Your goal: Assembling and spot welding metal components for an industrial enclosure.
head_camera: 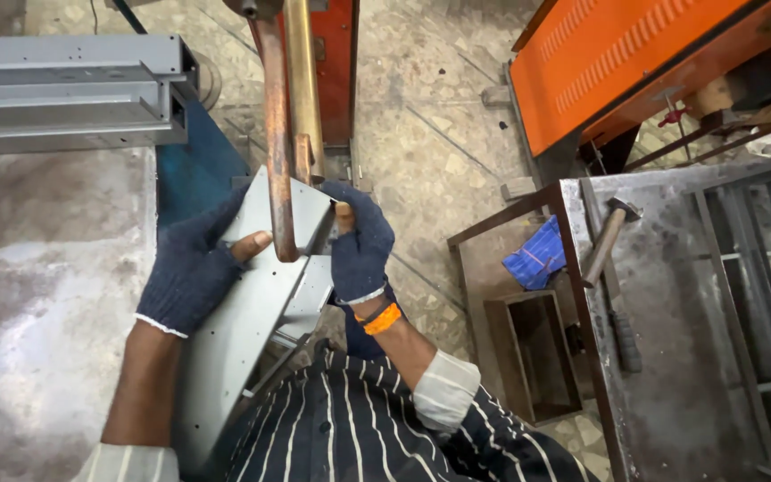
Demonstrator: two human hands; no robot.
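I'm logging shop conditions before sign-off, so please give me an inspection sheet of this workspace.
Surface: worn grey metal bench at left, blotchy and scuffed.
Job's things: grey folded sheet-metal panel with small holes, held against the copper-coloured bent rod arm of a machine.
Clutter: wooden-handled hammer on the rusty steel table; blue cloth; open brown metal box; stacked grey metal channels.
Grippers: left hand and right hand, both in dark blue knit gloves, grip the panel.
Cables: nothing seen.
Surroundings: stone-patterned floor; orange vented machine housing.
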